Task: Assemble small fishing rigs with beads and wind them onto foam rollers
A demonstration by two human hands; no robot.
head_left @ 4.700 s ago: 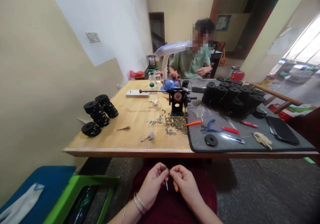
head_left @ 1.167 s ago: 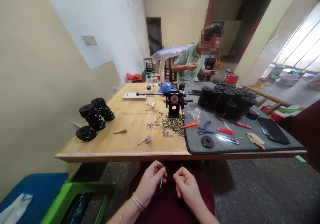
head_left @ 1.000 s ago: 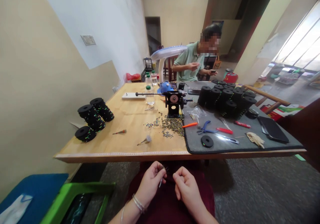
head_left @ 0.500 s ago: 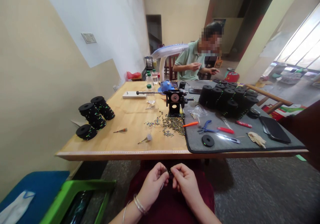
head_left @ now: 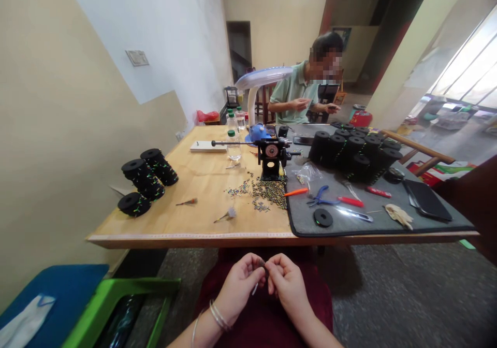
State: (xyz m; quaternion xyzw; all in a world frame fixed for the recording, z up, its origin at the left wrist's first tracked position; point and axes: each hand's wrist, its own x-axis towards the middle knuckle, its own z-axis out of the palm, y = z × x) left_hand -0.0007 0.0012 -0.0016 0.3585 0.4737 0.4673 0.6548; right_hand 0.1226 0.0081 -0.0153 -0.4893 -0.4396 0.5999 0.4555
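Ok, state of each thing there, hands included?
left hand: pinching a small piece
right hand: fingertips meeting the left's, grip unclear
front bottle: upright, capped
lamp: upright, lit or not unclear
small parts: loose, heaped
pliers: lying on the mat
glove: crumpled

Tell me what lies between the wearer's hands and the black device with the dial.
Head view: the table's near edge, its pale strip, bare wood, then a heap of tiny pieces.
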